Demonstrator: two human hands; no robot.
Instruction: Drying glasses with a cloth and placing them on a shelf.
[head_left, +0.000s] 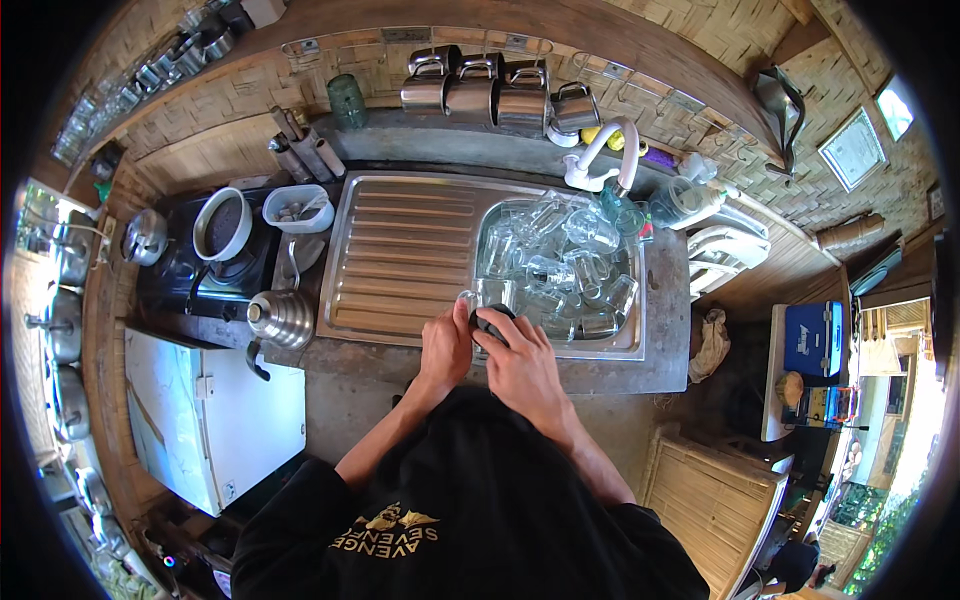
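Note:
Both my hands are together at the front left edge of a steel sink (643, 300). My left hand (448, 341) is closed around a clear glass mug (493, 292), whose body tilts over the sink's edge; my fingers hide part of it. Against the mug, my right hand (517, 352) grips a dark scrubbing pad (491, 324). Many clear glass mugs (551, 274) lie heaped in the sink basin at various angles. The white curved faucet (628, 146) rises behind the basin, and a greenish glass (621, 214) is beneath its spout.
Left of the basin lies the ribbed steel drainboard (409, 255). Farther left are a steel gooseneck kettle (281, 319), a plastic tub of utensils (298, 210) and a white pot (223, 223) on the stove. Steel mugs (472, 97) hang behind the sink. A plastic jug (679, 201) stands right of the faucet.

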